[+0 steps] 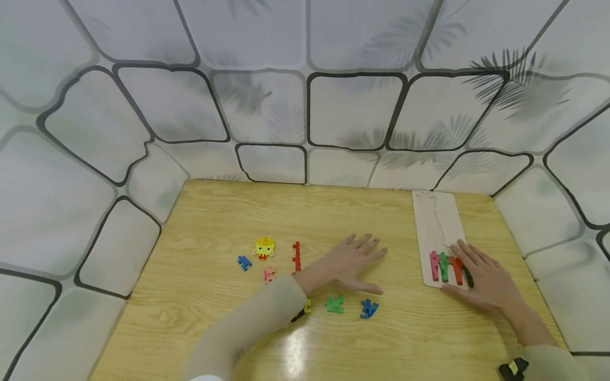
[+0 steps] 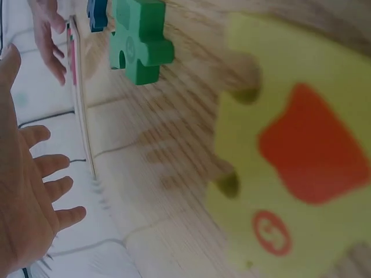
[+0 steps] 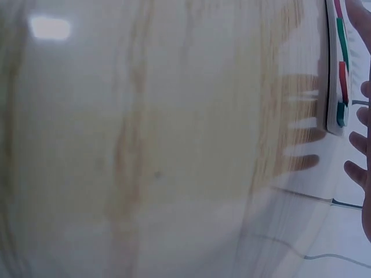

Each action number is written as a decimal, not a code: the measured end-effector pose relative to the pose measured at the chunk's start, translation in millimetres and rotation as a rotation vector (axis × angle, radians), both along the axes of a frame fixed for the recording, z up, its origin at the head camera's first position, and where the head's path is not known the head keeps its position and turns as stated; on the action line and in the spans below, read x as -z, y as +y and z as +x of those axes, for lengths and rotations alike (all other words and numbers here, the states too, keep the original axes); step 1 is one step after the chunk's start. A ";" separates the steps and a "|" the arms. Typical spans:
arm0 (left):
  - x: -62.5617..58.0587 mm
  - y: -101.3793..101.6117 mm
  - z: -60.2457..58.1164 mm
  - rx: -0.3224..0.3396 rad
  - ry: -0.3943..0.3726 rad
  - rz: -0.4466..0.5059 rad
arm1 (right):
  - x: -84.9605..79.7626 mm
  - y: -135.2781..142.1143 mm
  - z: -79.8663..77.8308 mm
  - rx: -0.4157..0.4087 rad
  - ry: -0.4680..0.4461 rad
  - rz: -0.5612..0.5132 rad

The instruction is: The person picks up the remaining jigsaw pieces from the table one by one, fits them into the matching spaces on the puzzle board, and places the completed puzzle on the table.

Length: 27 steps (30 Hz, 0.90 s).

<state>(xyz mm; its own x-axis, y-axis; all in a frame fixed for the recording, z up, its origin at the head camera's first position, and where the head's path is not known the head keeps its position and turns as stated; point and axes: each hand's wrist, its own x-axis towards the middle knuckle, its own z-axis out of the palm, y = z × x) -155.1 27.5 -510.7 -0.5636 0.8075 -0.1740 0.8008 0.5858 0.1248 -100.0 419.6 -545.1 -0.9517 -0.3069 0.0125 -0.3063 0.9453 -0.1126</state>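
My left hand [image 1: 350,264] reaches over the middle of the table with spread fingers and holds nothing. Under and in front of its forearm lie a green puzzle piece [image 1: 334,304], a blue piece [image 1: 369,308] and a partly hidden yellow piece [image 1: 307,306]. That yellow piece [image 2: 235,145] looms large in the left wrist view, with a red patch. On the right, a pale puzzle board [image 1: 431,222] holds pink [image 1: 434,265], green [image 1: 444,267], red [image 1: 456,270] and dark green [image 1: 468,276] pieces at its near end. My right hand [image 1: 483,278] hovers at its right edge, fingers extended.
Left of the left forearm lie a yellow animal-face piece [image 1: 264,247], a small blue piece [image 1: 244,263], a pink piece [image 1: 269,274] and a long red piece [image 1: 296,256]. Patterned white walls [image 1: 267,164] enclose the wooden table [image 1: 190,296] at its back and sides.
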 end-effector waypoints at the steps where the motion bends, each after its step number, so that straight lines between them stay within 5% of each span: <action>1: 0.0 3.2 -0.5 0.007 0.002 -0.007 | 0.5 0.9 0.0 0.002 -0.004 -0.002; 27: 5.8 85.5 -6.2 0.134 0.028 -0.203 | 10.2 19.6 -2.4 0.008 0.003 0.037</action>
